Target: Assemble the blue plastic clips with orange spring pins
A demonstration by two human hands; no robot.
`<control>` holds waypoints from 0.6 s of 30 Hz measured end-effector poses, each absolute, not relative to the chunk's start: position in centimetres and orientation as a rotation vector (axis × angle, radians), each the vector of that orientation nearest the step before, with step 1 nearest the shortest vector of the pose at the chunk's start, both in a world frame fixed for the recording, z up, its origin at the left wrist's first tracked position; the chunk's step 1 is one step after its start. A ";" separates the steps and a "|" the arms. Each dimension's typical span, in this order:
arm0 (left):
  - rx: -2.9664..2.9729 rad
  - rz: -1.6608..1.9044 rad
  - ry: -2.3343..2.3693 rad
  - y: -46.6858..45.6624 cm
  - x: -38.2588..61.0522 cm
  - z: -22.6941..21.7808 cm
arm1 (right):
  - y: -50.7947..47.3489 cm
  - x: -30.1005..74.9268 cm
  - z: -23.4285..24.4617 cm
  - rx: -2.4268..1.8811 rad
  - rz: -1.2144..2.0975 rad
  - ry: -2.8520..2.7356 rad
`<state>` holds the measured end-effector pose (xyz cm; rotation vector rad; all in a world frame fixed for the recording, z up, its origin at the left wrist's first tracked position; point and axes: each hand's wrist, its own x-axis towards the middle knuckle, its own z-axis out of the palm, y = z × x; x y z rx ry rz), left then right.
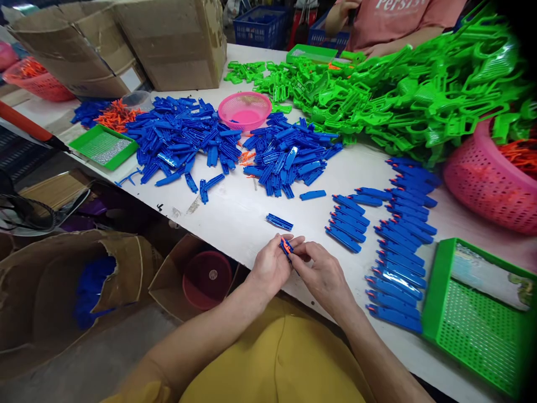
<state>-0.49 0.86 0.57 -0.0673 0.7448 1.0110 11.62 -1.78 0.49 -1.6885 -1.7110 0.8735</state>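
My left hand and my right hand meet at the near edge of the white table. Together they pinch a small blue plastic part with an orange piece in it. Both sets of fingers are closed on it. One loose blue part lies just beyond my hands. To the right, rows of assembled blue parts lie side by side. Two heaps of loose blue parts sit farther back.
A big pile of green plastic frames fills the back right, with another person in a pink shirt behind it. Pink baskets, green trays, orange bits and cardboard boxes stand around.
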 end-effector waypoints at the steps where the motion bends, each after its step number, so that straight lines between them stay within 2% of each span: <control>1: -0.062 1.010 0.747 0.8 -0.5 0.6 | -1.8 11.6 0.5 -1.693 0.877 -1.712; 18: -0.015 1.019 0.719 1.2 0.0 -0.2 | -1.2 11.9 2.0 -1.685 0.943 -1.750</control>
